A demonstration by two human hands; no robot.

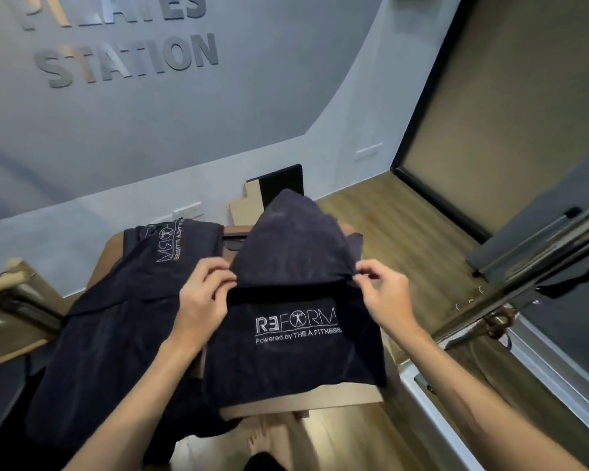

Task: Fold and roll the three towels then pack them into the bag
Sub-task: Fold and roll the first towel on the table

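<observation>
A dark navy towel point(296, 345) with a white "REFORM" logo hangs in front of me, lifted off a small wooden table point(354, 401). My left hand point(203, 297) pinches its upper left edge. My right hand point(385, 294) pinches the upper right edge. The towel's far part point(293, 239) rises in a peak behind the held fold. Another dark towel point(123, 317) with the same logo lies spread over the table's left side and droops off its front. I see no bag in this view.
A black panel point(279, 185) and a wooden board point(245, 205) lean on the wall behind the table. A metal-framed machine point(524, 263) stands to the right, a wooden frame point(11, 283) to the left. Wooden floor point(388, 212) lies around.
</observation>
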